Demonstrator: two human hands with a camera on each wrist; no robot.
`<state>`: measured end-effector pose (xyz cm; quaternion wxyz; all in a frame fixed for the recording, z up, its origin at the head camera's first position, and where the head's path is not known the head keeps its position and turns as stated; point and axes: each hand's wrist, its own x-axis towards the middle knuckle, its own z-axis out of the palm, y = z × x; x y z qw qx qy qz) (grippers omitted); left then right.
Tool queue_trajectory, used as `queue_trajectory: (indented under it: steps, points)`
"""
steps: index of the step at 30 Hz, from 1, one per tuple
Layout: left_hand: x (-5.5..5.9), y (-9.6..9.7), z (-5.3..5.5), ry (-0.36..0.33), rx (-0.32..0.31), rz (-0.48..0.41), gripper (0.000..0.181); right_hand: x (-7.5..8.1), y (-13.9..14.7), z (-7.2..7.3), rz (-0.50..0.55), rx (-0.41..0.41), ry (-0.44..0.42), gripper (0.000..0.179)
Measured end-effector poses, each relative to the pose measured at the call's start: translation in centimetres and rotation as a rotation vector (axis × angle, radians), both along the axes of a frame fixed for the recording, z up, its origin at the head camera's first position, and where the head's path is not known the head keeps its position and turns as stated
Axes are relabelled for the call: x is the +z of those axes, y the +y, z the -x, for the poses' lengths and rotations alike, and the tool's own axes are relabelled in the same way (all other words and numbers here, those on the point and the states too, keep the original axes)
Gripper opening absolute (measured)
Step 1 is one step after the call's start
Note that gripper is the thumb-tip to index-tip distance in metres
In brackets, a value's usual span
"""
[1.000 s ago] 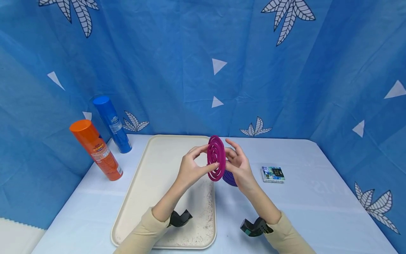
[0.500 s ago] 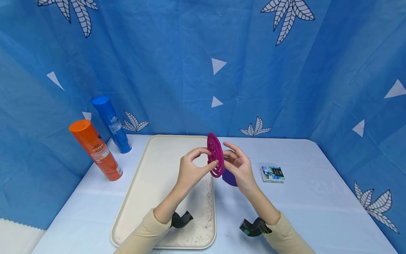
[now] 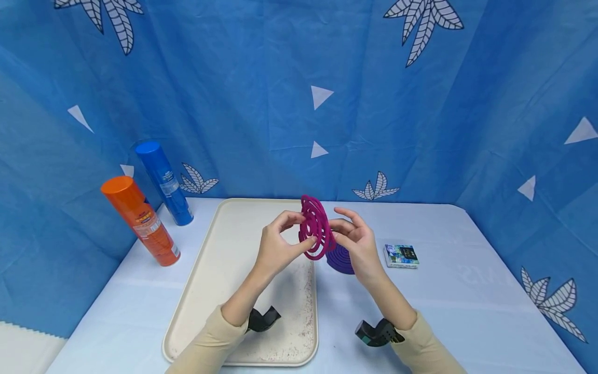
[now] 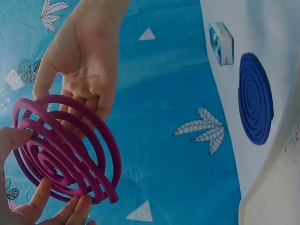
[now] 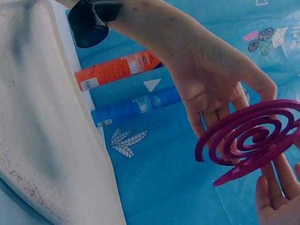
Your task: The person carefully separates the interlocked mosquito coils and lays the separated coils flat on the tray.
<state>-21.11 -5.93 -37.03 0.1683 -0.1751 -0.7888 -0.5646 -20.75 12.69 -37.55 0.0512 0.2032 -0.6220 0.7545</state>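
Above the tray's right edge, both hands hold a magenta mosquito coil, tilted up on its side. Its spiral windings stand partly apart in the left wrist view, like two nested spirals separating. My left hand pinches the coil's left side between thumb and fingers. The thumb and fingers of my right hand pinch its right edge; some fingertips are hidden behind the windings in the right wrist view. Below and behind the hands, a dark blue mosquito coil lies flat on the table, partly covered by the right hand.
A cream tray lies under the left arm, with brown specks near its right edge. An orange spray can and a blue spray can stand left of it. A small patterned box lies to the right. Blue cloth surrounds the table.
The magenta coil has turned to show more of its face, and its windings have spread apart. Its upper edge has shifted slightly left. More of the blue coil shows now.
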Motion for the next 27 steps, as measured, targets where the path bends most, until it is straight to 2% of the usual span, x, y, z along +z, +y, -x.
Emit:
queue_trajectory:
  steps: [3, 5, 7, 10, 13, 15, 17, 20, 23, 27]
  points:
    - [0.19, -0.10, 0.02, 0.011, 0.055, 0.066, 0.046, -0.06, 0.14, 0.14, -0.037, 0.017, 0.019, 0.045]
    - [0.27, -0.12, 0.05, 0.012, 0.069, 0.086, 0.053, -0.10, 0.15, 0.19, -0.061, 0.031, 0.030, 0.046]
    - [0.31, -0.12, 0.11, 0.005, 0.043, 0.060, 0.059, -0.11, 0.11, 0.23, -0.069, 0.047, 0.018, 0.046]
    - [0.17, -0.06, 0.18, -0.031, -0.040, -0.035, 0.067, -0.14, -0.06, 0.28, -0.049, 0.070, -0.029, 0.047]
    - [0.01, 0.06, 0.17, -0.058, -0.084, -0.105, 0.070, -0.29, -0.32, 0.31, -0.036, 0.067, -0.067, 0.050]
    - [-0.11, 0.14, 0.15, -0.068, -0.090, -0.123, 0.071, -0.48, -0.44, 0.33, -0.040, 0.066, -0.084, 0.055]
    - [-0.17, 0.22, 0.08, -0.072, -0.094, -0.130, 0.071, -0.64, -0.48, 0.37, -0.050, 0.101, -0.106, 0.065]
    - [-0.24, 0.29, -0.03, -0.072, -0.099, -0.126, 0.073, -0.73, -0.44, 0.37, -0.055, 0.211, -0.179, 0.079]
    - [-0.16, 0.32, -0.11, -0.069, -0.091, -0.112, 0.075, -0.62, -0.46, 0.33, -0.033, 0.307, -0.253, 0.080]
    - [-0.05, 0.29, -0.03, -0.079, -0.065, -0.092, 0.079, -0.54, -0.39, 0.41, 0.022, 0.304, -0.306, 0.078]
